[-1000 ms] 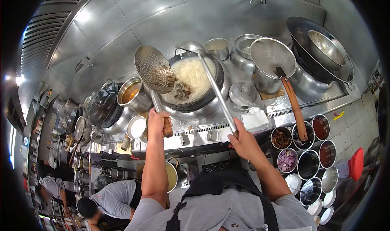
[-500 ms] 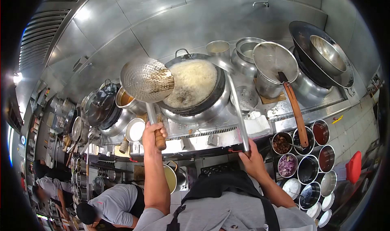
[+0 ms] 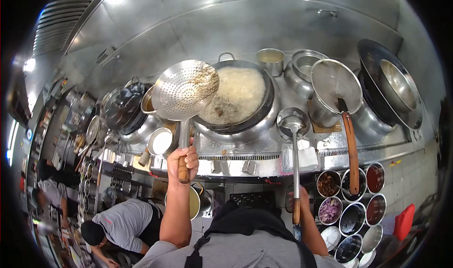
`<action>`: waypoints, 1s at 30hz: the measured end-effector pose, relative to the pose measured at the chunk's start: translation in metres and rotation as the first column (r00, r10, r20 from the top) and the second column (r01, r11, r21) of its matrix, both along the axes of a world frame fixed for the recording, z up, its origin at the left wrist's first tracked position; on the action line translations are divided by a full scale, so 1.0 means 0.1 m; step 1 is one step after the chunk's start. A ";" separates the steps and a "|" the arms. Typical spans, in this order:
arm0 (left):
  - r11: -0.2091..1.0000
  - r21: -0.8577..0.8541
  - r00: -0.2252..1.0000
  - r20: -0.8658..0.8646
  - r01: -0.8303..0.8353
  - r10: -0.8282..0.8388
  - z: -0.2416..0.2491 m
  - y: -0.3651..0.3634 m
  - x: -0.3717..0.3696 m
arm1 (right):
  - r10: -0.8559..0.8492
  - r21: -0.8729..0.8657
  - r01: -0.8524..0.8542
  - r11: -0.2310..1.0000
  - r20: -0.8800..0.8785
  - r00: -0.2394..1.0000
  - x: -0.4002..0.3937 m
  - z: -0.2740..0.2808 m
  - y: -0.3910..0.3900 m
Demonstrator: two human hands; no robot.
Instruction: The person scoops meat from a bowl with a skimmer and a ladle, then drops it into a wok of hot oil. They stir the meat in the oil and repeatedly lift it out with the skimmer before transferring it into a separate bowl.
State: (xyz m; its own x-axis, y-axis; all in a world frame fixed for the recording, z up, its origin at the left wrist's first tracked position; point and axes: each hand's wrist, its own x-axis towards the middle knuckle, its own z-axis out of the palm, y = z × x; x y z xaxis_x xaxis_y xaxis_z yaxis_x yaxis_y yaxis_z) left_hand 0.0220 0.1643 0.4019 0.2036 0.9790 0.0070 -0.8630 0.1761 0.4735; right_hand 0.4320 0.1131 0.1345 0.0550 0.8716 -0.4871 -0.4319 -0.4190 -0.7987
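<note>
My left hand (image 3: 183, 162) is closed around the wooden-ended handle of a large perforated skimmer (image 3: 185, 89). The skimmer's bowl is raised and overlaps the left side of a wok (image 3: 270, 96) full of foaming pale oil (image 3: 240, 91), with a dark patch near its front. A ladle (image 3: 295, 159) rests with its bowl in a small metal pot (image 3: 282, 132), its wooden handle end pointing toward me. Below the counter edge, my right hand (image 3: 305, 201) is behind that handle end, its fingers partly hidden, beside a dark rounded object (image 3: 289, 198); I cannot tell what it holds.
A fine-mesh strainer (image 3: 336, 85) with a wooden handle lies over a pot to the right. Farther right, a wok (image 3: 373, 60) stands tilted. Several seasoning containers (image 3: 353, 218) stand at lower right. A white-filled bowl (image 3: 160, 141) sits left. A co-worker (image 3: 125, 223) bends at lower left.
My right hand has let go of the ladle, now resting in the small pot, and moved down below the counter edge. The skimmer stays raised in my left hand. The view has shifted.
</note>
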 end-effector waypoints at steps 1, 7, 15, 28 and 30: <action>1.000 0.002 1.000 -0.017 -0.003 0.003 0.03 0.00 0.02 | 0.053 -0.069 -0.047 0.997 0.083 0.995 -0.06 -0.34 0.21; 0.994 -0.078 0.968 -0.246 -0.071 0.050 0.25 -0.10 0.12 | 0.443 -0.223 -0.391 0.893 0.279 0.852 -0.46 -1.32 1.00; 0.963 0.025 0.915 -0.305 -0.269 0.264 0.42 -0.38 0.36 | 0.588 -0.403 -0.493 0.771 0.153 0.794 -0.50 -1.50 1.32; 0.949 -0.052 0.898 -0.344 -0.310 0.275 0.37 -0.44 0.38 | 0.468 -0.395 -0.472 0.788 -0.112 0.876 -0.19 -1.74 1.38; 0.948 0.002 0.878 -0.377 -0.317 0.294 0.34 -0.42 0.35 | 0.521 -0.366 -0.508 0.780 -0.071 0.851 -0.22 -1.92 1.43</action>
